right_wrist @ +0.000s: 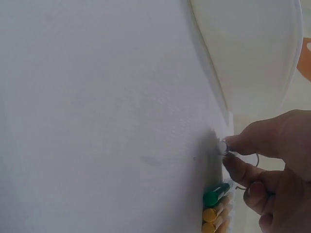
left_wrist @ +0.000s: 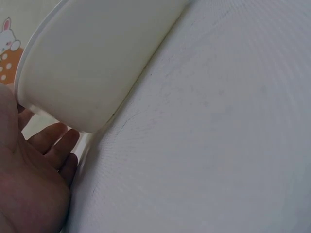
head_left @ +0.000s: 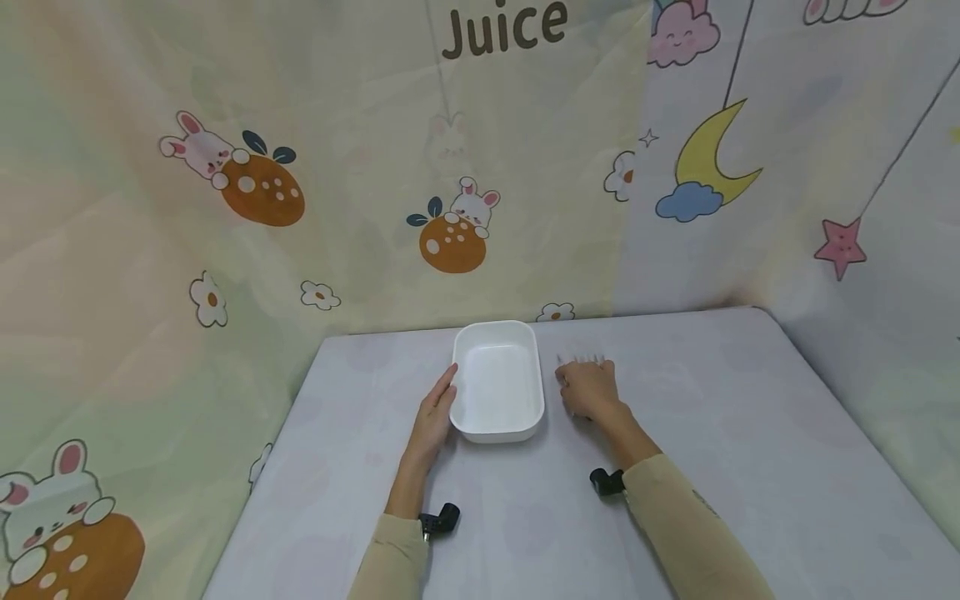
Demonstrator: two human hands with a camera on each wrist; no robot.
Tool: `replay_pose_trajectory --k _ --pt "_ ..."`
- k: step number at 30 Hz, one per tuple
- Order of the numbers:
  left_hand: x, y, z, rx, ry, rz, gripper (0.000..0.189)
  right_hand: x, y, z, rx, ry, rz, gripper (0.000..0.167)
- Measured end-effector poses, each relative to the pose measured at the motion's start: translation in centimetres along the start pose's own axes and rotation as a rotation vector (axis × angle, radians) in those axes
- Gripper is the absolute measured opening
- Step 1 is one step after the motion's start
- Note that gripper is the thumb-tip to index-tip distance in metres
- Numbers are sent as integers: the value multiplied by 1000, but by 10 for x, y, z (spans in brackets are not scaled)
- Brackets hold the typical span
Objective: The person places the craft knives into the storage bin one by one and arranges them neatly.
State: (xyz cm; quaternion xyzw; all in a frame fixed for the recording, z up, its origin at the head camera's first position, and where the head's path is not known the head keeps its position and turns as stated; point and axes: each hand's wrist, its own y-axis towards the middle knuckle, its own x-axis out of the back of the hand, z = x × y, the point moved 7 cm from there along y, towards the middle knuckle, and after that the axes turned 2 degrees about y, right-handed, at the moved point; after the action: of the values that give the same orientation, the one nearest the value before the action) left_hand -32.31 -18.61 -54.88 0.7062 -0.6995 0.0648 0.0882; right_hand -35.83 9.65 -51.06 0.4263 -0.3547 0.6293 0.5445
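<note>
The small shiny piece (right_wrist: 223,147), round-ended, could roll from the right hand (head_left: 590,389) pinching it (left hand (head_left: 433,414), unclenched, touches the box (head_left: 498,387))

Wht tub (left_wrist: 97,63) cut off in L-wrist pic.

From my remote view I see a pale printed backdrop (head_left: 360,167) behind a whitish surface (head_left: 345,433). Brown lettering (head_left: 503,33) reads "Juice" above rabbits (head_left: 202,150) clinging to orange fruit (head_left: 452,246); farther right are a yellow crescent moon (head_left: 701,158) and a pink star (head_left: 840,243). The light is soft.
</note>
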Motion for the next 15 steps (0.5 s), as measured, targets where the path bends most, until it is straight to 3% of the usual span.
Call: replay_pose_trajectory --k 8,15 --pt "-3 1 1 -11 -21 13 45 19 2 -4 19 121 -116 36" --pt "0 1 3 -12 -22 10 44 27 5 -2 30 251 -118 38"
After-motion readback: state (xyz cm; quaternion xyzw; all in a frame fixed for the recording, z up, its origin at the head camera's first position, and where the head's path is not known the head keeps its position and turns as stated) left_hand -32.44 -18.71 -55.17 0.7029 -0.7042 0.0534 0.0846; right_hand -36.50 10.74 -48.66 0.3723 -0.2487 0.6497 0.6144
